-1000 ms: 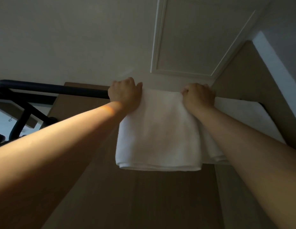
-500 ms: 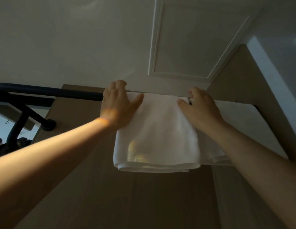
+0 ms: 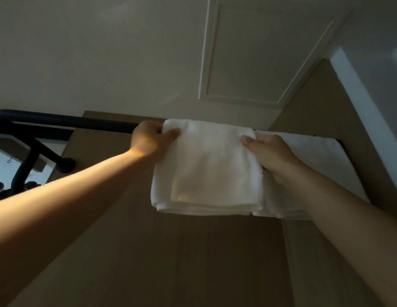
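Now, view tilted upward. A white folded towel (image 3: 206, 165) hangs over a black rail (image 3: 71, 121), its bottom edge about level.

My left hand (image 3: 148, 140) pinches the towel's upper left edge, thumb pressed on the near face and fingers curled behind the cloth. My right hand (image 3: 270, 156) grips the upper right edge the same way, thumb on the near face, fingers hidden behind. Both hands sit just below the rail line.

A second towel (image 3: 315, 160), also white, hangs on the same rail just right of the first. I cannot tell whether the two overlap behind my right hand.

The rail runs bare to the left, bending down to a bracket (image 3: 65, 165). A brown wood panel (image 3: 193, 251) is behind, and a pale ceiling (image 3: 104, 52) with a framed hatch (image 3: 259, 56) above. A warm light patch falls on my left wrist and the towel's lower left.
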